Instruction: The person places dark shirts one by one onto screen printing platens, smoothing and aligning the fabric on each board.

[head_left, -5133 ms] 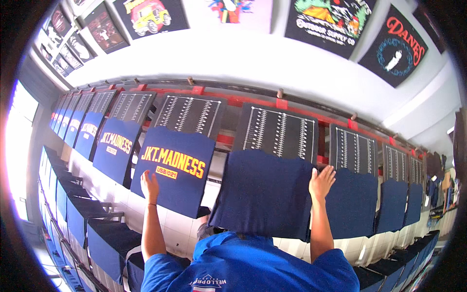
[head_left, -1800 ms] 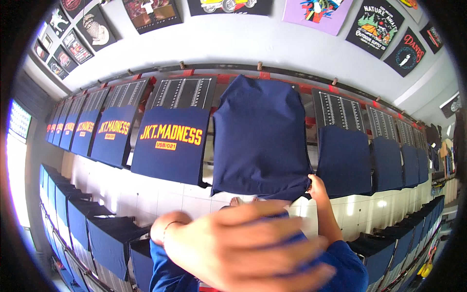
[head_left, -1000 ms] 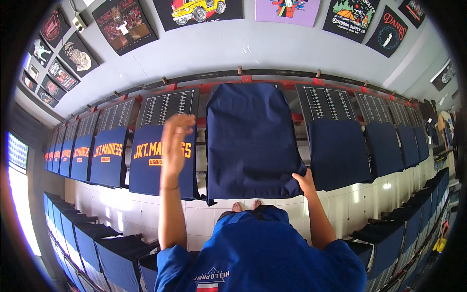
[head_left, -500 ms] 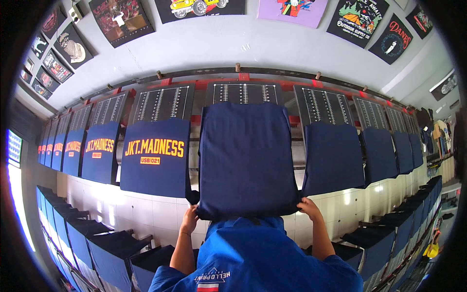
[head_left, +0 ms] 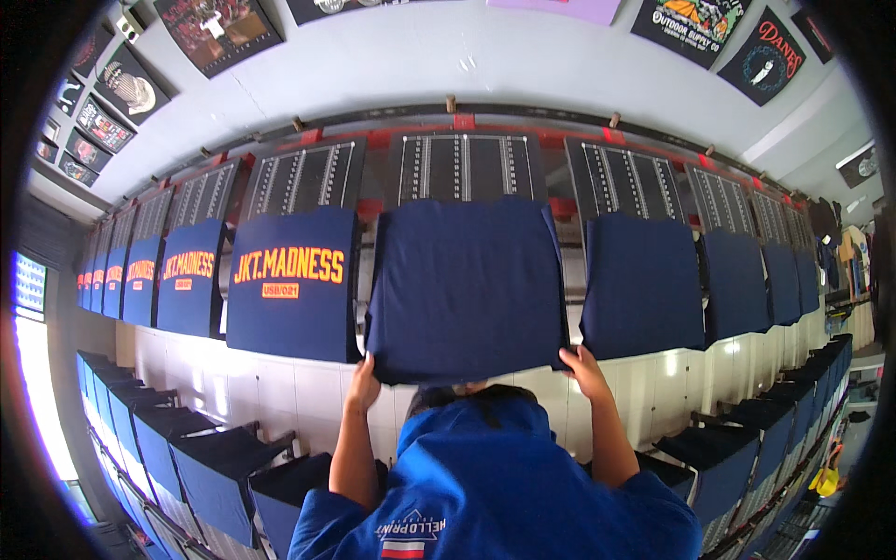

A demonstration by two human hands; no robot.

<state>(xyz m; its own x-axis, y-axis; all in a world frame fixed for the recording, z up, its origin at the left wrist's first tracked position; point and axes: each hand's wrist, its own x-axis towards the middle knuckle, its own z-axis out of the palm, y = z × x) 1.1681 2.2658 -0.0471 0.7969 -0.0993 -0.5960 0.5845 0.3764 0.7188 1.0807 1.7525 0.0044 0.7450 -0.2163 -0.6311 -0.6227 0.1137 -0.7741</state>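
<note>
A plain navy T-shirt [head_left: 467, 289] lies over a black printing board [head_left: 471, 168] straight ahead of me, and the board's ruled far end sticks out past the cloth. At the shirt's near left corner, my left hand [head_left: 363, 385] grips the fabric with the thumb on top. My right hand [head_left: 584, 371] pinches the near right corner in the same way. Between the hands the near edge is stretched, and faint wrinkles run across the cloth. The fingers under the fabric are hidden.
To the left, navy shirts with an orange-yellow print [head_left: 289, 271] lie on a row of boards; plain navy shirts [head_left: 644, 285] lie on the right. Behind me on both sides stand more racks of draped shirts [head_left: 215, 467]. A dark rail [head_left: 373, 117] runs along the far side.
Both hands have moved a little away from me with the shirt's near corners. More of the board's ruled end now shows beyond the shirt. The whole view has also shifted slightly.
</note>
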